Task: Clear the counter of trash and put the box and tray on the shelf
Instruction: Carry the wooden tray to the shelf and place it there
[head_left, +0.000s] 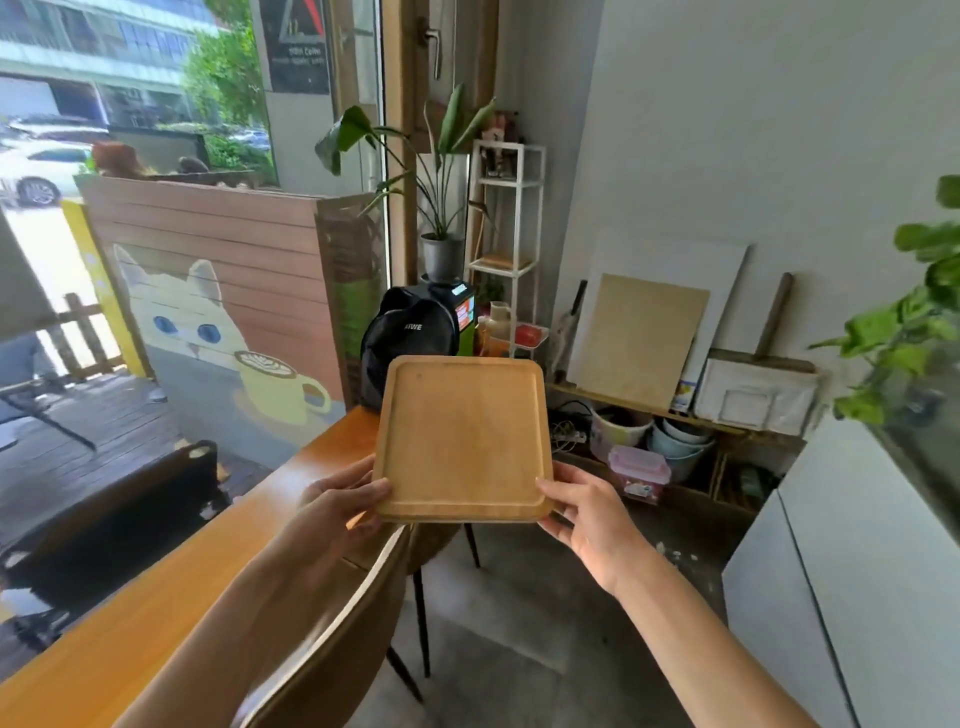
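Note:
A square wooden tray (462, 436) with a raised rim is held in the air in front of me, tilted so its top faces me. My left hand (337, 501) grips its near left corner, and my right hand (584, 512) grips its near right corner. The tray is empty. It hangs above the far end of the orange wooden counter (197, 561), which runs along the window on the left. A white wire shelf unit (511, 249) stands in the far corner beyond the tray. No box or trash shows in this view.
A black backpack (410, 332) sits at the counter's far end. A chair back (332, 639) is right below my arms. A low wooden shelf (649, 408) by the wall holds boards, with buckets (675, 441) under it. A white cabinet (852, 571) stands on the right.

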